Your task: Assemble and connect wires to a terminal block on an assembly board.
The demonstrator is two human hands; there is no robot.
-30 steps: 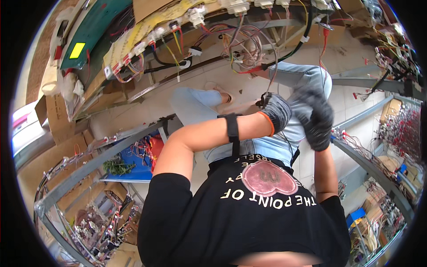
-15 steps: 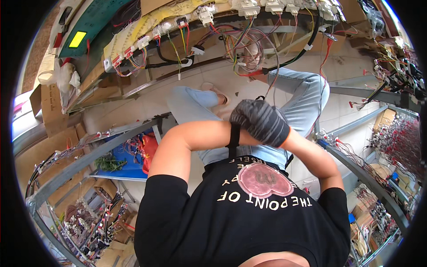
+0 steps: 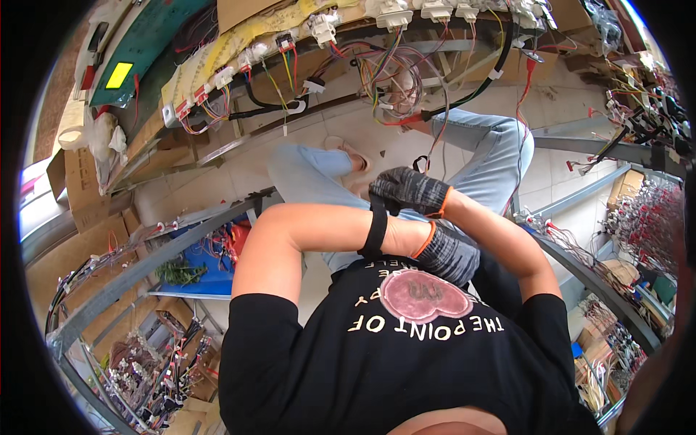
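A black strap [image 3: 375, 228] goes round my left forearm just above the wrist. My right hand [image 3: 409, 190], in a grey and black knit glove with an orange cuff, is closed on the strap's upper end. My left hand [image 3: 449, 254] wears a matching glove and rests against the front of the black shirt [image 3: 406, 362]. Its back shows, while its fingers are turned under and mostly hidden. Just beyond my right hand, a small black loop [image 3: 420, 164] hangs by a thin wire.
A curved board [image 3: 254, 36] with white connectors and bundled coloured wires [image 3: 391, 76] spans the far side. Metal frame rails [image 3: 145, 264] stand at both sides. A blue tray [image 3: 196, 279] is at left. Many cable harnesses [image 3: 645, 225] hang at right.
My right hand has shifted up and left with the strap. My left hand, earlier hidden behind it, now shows below. The view has shifted slightly.
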